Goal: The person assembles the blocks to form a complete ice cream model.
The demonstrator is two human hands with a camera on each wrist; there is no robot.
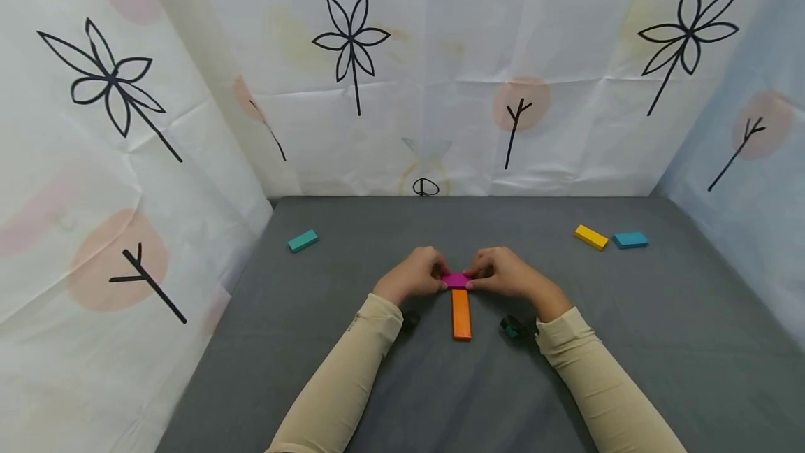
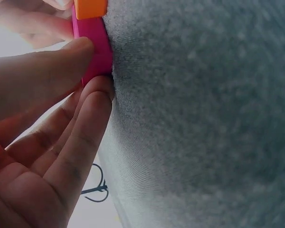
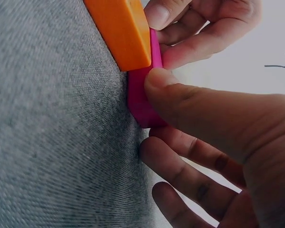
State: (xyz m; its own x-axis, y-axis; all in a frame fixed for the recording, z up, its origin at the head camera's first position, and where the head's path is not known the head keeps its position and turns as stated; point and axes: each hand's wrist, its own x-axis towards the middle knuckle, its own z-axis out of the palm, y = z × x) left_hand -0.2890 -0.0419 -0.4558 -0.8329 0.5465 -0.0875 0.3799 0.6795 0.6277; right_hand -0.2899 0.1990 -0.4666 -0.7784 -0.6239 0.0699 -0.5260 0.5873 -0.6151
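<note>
A magenta block [image 1: 457, 280] lies crosswise at the far end of an orange block [image 1: 461, 315], the two looking like a T on the grey cloth. My left hand [image 1: 416, 275] pinches the magenta block's left end between thumb and fingers. At its other end my right hand [image 1: 511, 274] holds it the same way. The right wrist view shows the orange block [image 3: 121, 33] against the side of the magenta block [image 3: 145, 102], the thumb pressing near their corner. In the left wrist view the magenta block [image 2: 97, 52] sits at the fingertips, low on the cloth.
A teal block [image 1: 303, 241] lies at the back left of the grey cloth [image 1: 365, 383]. At the back right are a yellow block [image 1: 591, 237] and a blue block [image 1: 630, 240], close together. White curtains [image 1: 440, 33] with plant drawings stand behind and at both sides.
</note>
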